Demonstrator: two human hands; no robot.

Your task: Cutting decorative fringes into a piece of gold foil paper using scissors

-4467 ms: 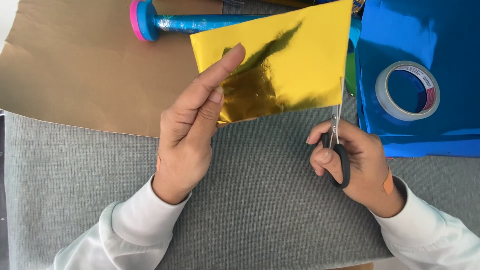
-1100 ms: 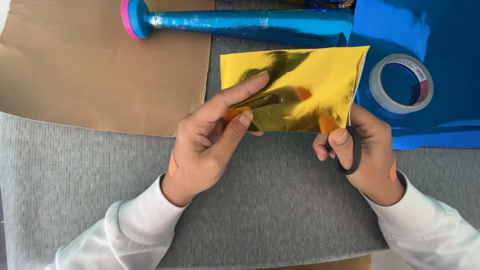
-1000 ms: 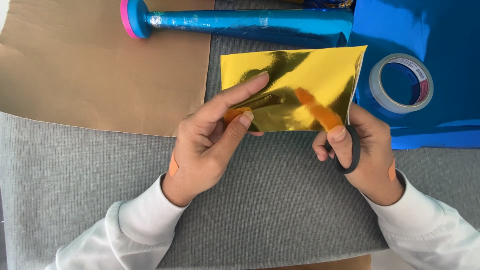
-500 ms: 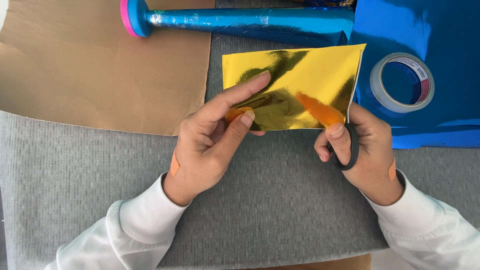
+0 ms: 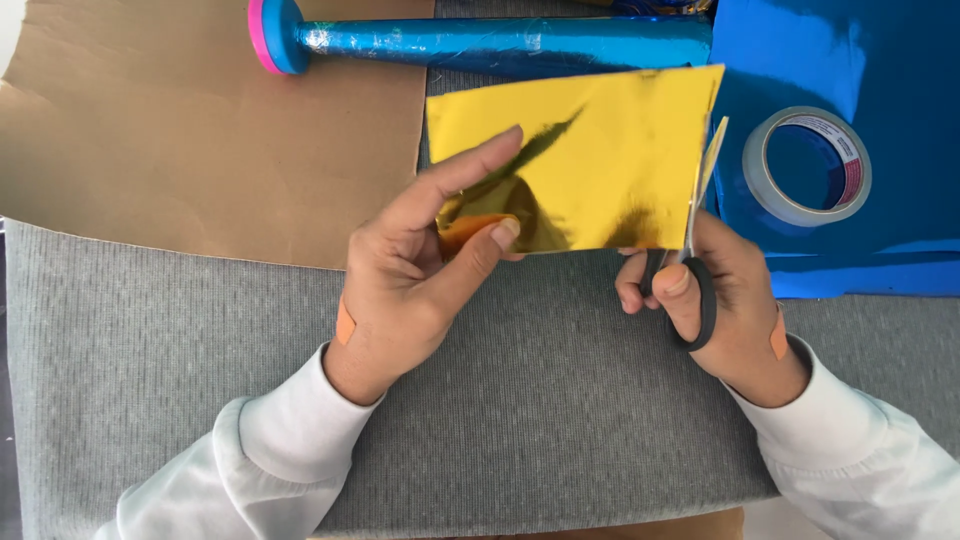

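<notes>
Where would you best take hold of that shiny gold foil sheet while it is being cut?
Probably the shiny gold foil sheet at its lower left corner, from the left, as the left hand does: the black-handled scissors occupy the right edge.

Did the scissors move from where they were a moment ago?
Yes. The scissors moved right, toward the tape roll, and now sit at the gold sheet's right edge.

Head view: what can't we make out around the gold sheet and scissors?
- Scissors: handle loops mostly covered by the right hand; blades seen edge-on along the gold sheet, so how far they are open is unclear.
- Gold sheet: lower left corner hidden behind the left hand.
- Blue roll: right end lost under the blue sheet.
- Tape roll: label print too small to make out.
</notes>
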